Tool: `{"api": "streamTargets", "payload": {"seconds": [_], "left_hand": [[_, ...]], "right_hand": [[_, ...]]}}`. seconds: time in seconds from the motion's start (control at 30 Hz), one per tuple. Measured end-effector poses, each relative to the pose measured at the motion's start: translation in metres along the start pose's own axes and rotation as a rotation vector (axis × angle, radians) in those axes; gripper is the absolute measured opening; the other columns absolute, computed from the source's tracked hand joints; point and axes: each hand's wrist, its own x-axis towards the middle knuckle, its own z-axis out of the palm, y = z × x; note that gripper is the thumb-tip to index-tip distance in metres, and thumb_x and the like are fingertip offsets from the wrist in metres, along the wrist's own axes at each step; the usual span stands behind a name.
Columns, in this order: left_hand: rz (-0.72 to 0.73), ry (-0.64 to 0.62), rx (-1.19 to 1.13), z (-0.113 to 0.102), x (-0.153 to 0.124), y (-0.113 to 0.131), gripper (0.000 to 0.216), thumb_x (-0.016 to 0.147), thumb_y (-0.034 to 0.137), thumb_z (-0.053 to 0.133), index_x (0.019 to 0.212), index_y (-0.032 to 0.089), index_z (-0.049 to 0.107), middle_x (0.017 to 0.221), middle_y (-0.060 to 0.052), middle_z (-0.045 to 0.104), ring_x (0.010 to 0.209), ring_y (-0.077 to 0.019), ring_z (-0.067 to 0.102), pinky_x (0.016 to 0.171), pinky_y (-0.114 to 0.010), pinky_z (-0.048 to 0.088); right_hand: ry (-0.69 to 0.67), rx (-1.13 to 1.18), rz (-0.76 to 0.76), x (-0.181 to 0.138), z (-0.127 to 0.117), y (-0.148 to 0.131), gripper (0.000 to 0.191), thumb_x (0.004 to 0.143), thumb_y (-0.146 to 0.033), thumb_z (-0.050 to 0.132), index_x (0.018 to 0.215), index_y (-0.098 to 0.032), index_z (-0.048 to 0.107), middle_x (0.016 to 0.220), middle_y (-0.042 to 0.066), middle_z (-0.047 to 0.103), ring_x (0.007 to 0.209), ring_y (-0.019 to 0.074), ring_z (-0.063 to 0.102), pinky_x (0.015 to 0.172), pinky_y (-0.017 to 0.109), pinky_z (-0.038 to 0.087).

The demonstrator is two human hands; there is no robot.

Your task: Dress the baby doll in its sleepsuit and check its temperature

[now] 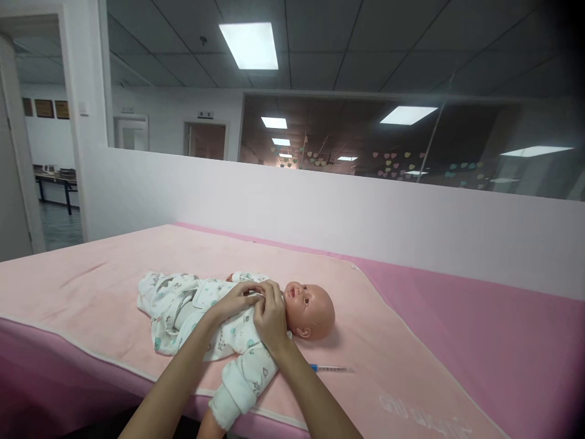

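Observation:
A baby doll (315, 311) lies on its back on the pink pad, its bald head to the right and its mouth open. It wears a white printed baby gown (237, 335) with long sleeves. My left hand (237, 300) and my right hand (270, 311) meet on the gown's upper chest, just below the doll's chin. Both hands have their fingers bent and drawn together at the cloth there. What exactly lies between the fingertips is too small and partly hidden to make out. One sleeved arm of the doll hangs toward the near edge, between my forearms.
A thin clear tube with a blue end (331, 368), like a thermometer, lies beside my right forearm. The pink pad (388, 347) covers a darker pink table cover (503, 323). A white low wall (320, 207) with glass above stands behind. At left is a doorway (55, 152).

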Motion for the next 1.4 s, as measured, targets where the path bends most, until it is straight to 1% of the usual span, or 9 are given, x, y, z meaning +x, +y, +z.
{"api": "streamTargets", "payload": {"seconds": [0.13, 0.37, 0.57, 0.77, 0.87, 1.03, 1.1, 1.27, 1.4], "left_hand": [[-0.006, -0.013, -0.04, 0.0, 0.0, -0.002, 0.019, 0.071, 0.028, 0.059, 0.083, 0.015, 0.065, 0.091, -0.006, 0.064, 0.091, -0.0201, 0.055, 0.083, -0.029, 0.043], [-0.002, -0.061, -0.168, 0.002, 0.0, 0.001, 0.028, 0.075, 0.035, 0.059, 0.09, 0.014, 0.067, 0.092, -0.008, 0.066, 0.088, -0.0207, 0.058, 0.079, -0.03, 0.045], [-0.034, -0.005, -0.158, 0.001, 0.003, -0.003, 0.028, 0.073, 0.033, 0.06, 0.092, 0.013, 0.068, 0.095, -0.009, 0.066, 0.094, -0.0216, 0.057, 0.086, -0.032, 0.042], [-0.038, 0.005, -0.191, 0.002, 0.003, -0.003, 0.024, 0.074, 0.032, 0.058, 0.087, 0.014, 0.068, 0.093, -0.008, 0.067, 0.091, -0.0202, 0.057, 0.086, -0.031, 0.042], [-0.039, -0.001, -0.174, 0.001, 0.003, -0.003, 0.025, 0.074, 0.032, 0.059, 0.09, 0.015, 0.068, 0.093, -0.007, 0.067, 0.09, -0.0199, 0.058, 0.086, -0.031, 0.042], [-0.063, 0.032, -0.112, 0.001, 0.004, -0.003, 0.029, 0.072, 0.033, 0.06, 0.093, 0.015, 0.068, 0.093, -0.008, 0.067, 0.092, -0.0213, 0.057, 0.085, -0.032, 0.043], [-0.07, 0.041, -0.097, 0.0, 0.004, -0.003, 0.029, 0.072, 0.033, 0.06, 0.093, 0.015, 0.068, 0.093, -0.008, 0.067, 0.093, -0.0216, 0.057, 0.086, -0.032, 0.043], [-0.056, 0.029, -0.099, 0.0, 0.004, -0.002, 0.027, 0.073, 0.033, 0.059, 0.092, 0.015, 0.068, 0.094, -0.008, 0.067, 0.092, -0.0212, 0.058, 0.087, -0.032, 0.042], [-0.038, 0.013, -0.102, 0.0, 0.003, -0.001, 0.026, 0.075, 0.033, 0.057, 0.091, 0.016, 0.067, 0.097, -0.008, 0.065, 0.093, -0.0203, 0.057, 0.087, -0.031, 0.042]], "right_hand": [[0.035, 0.039, 0.11, 0.001, -0.002, -0.001, 0.036, 0.067, -0.001, 0.036, 0.096, -0.017, 0.049, 0.097, 0.007, 0.051, 0.094, 0.0186, 0.049, 0.083, 0.034, 0.044], [0.028, 0.085, 0.111, 0.001, 0.002, 0.003, 0.034, 0.07, -0.002, 0.038, 0.098, -0.017, 0.048, 0.098, 0.007, 0.05, 0.093, 0.0178, 0.049, 0.083, 0.032, 0.044], [0.019, 0.07, 0.12, 0.001, 0.003, 0.001, 0.028, 0.077, -0.005, 0.036, 0.098, -0.018, 0.049, 0.099, 0.007, 0.051, 0.096, 0.0177, 0.048, 0.086, 0.034, 0.042], [-0.004, 0.062, 0.121, 0.001, 0.001, -0.001, 0.025, 0.082, -0.008, 0.033, 0.098, -0.019, 0.05, 0.101, 0.007, 0.05, 0.096, 0.0174, 0.049, 0.087, 0.035, 0.042], [0.002, 0.066, 0.122, 0.001, 0.001, 0.001, 0.028, 0.08, -0.007, 0.035, 0.099, -0.019, 0.05, 0.101, 0.007, 0.051, 0.097, 0.018, 0.049, 0.086, 0.035, 0.043], [0.008, 0.087, 0.121, 0.0, 0.003, 0.007, 0.046, 0.067, -0.001, 0.039, 0.11, -0.018, 0.047, 0.107, 0.009, 0.051, 0.101, 0.019, 0.049, 0.088, 0.034, 0.043], [0.011, 0.087, 0.124, -0.001, 0.005, 0.008, 0.047, 0.069, -0.002, 0.039, 0.113, -0.018, 0.046, 0.109, 0.009, 0.051, 0.102, 0.019, 0.049, 0.089, 0.035, 0.043], [0.039, 0.077, 0.163, -0.003, 0.007, 0.01, 0.04, 0.078, -0.008, 0.039, 0.116, -0.018, 0.044, 0.109, 0.009, 0.051, 0.1, 0.0187, 0.049, 0.088, 0.036, 0.044], [0.07, 0.058, 0.192, -0.002, 0.008, 0.009, 0.041, 0.077, -0.006, 0.038, 0.115, -0.018, 0.046, 0.108, 0.01, 0.05, 0.1, 0.0191, 0.049, 0.086, 0.036, 0.044]]}}
